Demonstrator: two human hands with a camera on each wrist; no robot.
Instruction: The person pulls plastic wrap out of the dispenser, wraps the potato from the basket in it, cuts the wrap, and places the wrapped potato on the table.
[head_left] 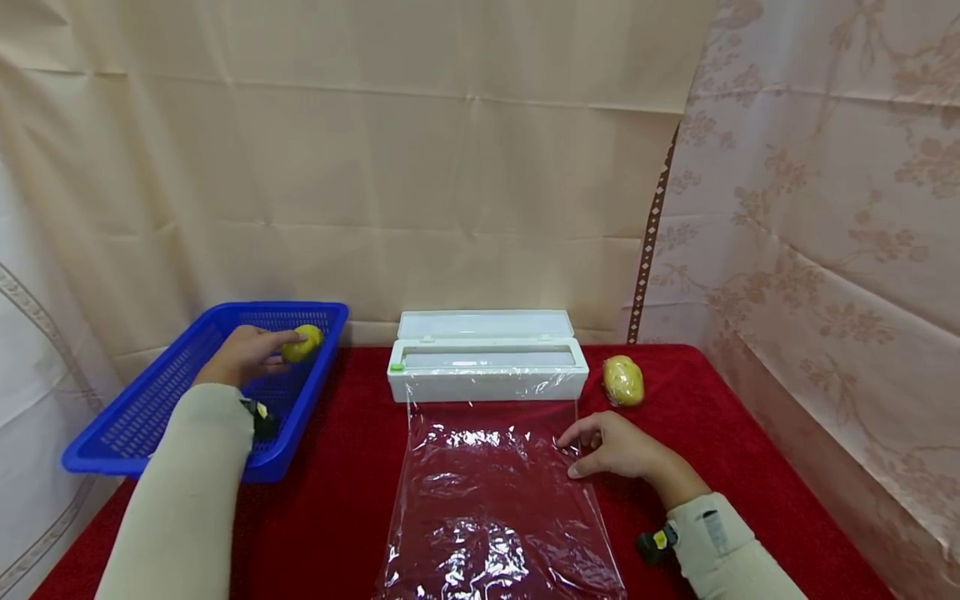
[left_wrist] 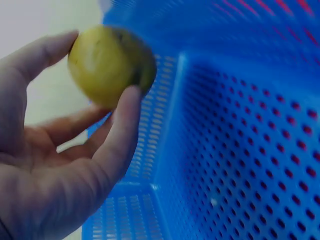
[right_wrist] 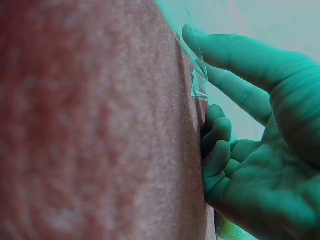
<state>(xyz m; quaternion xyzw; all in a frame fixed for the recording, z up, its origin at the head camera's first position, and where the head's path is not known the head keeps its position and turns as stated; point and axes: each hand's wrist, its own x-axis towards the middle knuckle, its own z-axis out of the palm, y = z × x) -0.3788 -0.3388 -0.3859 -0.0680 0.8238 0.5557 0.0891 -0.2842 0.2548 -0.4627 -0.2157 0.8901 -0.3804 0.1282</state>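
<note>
My left hand [head_left: 242, 357] holds a yellow potato [head_left: 302, 343] between thumb and fingers, above the blue perforated basket [head_left: 303, 408]. The left wrist view shows the potato [left_wrist: 107, 65] with dark spots, clasped at the fingertips. A sheet of clear plastic wrap [head_left: 487, 492] stretches toward me from a white wrap dispenser [head_left: 487, 387], whose lid stands raised. Beside the sheet's right edge is my right hand [head_left: 622, 450], thumb and index finger apart, other fingers loosely bent. In the right wrist view, the wrap's edge [right_wrist: 199, 82] lies close to those fingertips.
A second potato [head_left: 624, 381], wrapped in film, lies right of the dispenser. Red cloth [head_left: 337, 508] covers the table. Beige curtain [head_left: 472, 192] hangs behind it, and a patterned curtain [head_left: 840, 275] on the right. A green slider [head_left: 397, 367] sits on the dispenser's left end.
</note>
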